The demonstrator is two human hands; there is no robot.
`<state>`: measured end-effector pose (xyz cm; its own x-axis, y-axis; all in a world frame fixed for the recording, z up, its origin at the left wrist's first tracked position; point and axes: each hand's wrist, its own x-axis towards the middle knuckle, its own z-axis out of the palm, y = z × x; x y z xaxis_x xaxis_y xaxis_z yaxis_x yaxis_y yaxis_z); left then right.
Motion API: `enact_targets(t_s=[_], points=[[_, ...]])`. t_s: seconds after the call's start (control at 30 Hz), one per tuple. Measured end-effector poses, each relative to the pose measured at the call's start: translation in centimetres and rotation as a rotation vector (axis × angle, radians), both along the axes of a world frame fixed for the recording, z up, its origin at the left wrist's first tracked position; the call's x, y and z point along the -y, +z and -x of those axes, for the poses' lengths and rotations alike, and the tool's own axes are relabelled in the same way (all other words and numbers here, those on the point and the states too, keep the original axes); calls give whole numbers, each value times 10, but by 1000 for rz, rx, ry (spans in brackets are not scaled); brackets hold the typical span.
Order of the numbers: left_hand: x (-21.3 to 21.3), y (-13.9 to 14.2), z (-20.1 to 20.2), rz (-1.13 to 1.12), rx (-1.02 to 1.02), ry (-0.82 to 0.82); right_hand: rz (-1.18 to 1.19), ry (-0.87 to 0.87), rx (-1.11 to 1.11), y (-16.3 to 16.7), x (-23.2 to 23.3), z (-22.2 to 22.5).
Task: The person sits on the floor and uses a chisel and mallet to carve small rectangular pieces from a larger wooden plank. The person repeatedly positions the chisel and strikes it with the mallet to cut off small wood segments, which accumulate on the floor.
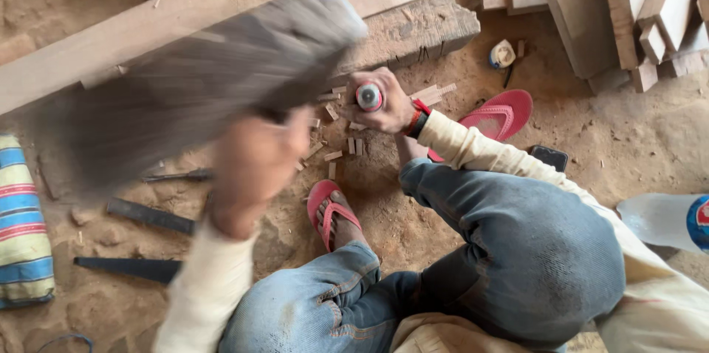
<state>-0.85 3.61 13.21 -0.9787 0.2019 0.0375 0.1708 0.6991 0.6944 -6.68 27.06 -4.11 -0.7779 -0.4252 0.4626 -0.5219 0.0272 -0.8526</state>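
Note:
My left hand [255, 168] grips a big wooden block [207, 80], which is smeared by motion blur and raised over the work. My right hand [388, 109] is closed around an upright tool handle with a red and white end [369, 97], likely a chisel, set on the sandy ground among small wood chips [334, 155]. The tool's blade is hidden under the hand. The blurred block hangs to the left of the handle and slightly above it. I am squatting in blue jeans, with a red sandal [332, 213] on my foot below the chips.
A long plank [111, 43] and a thick notched timber [425, 28] lie behind the work. Cut wood blocks [628, 13] are stacked top right. A loose red sandal [498, 117], dark phone [548, 156], plastic bottle [661, 220], flat metal tools [148, 215] and striped cloth [22, 220] lie around.

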Motion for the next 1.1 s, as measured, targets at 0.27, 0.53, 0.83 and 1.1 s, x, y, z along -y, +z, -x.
enact_targets(t_s=[0.27,0.53,0.83,1.1], points=[[-9,63,26,-127,-218,-62,34,-23,35,-5,2,-6],[-17,-21,2,-180,-275,-53,-62,16,110,25,-1,-3],[-8,-29,7,423,-587,-204,125,67,266,-8,-6,-5],[9,-8,16,70,-315,-130,-104,-58,91,-5,-19,-3]])
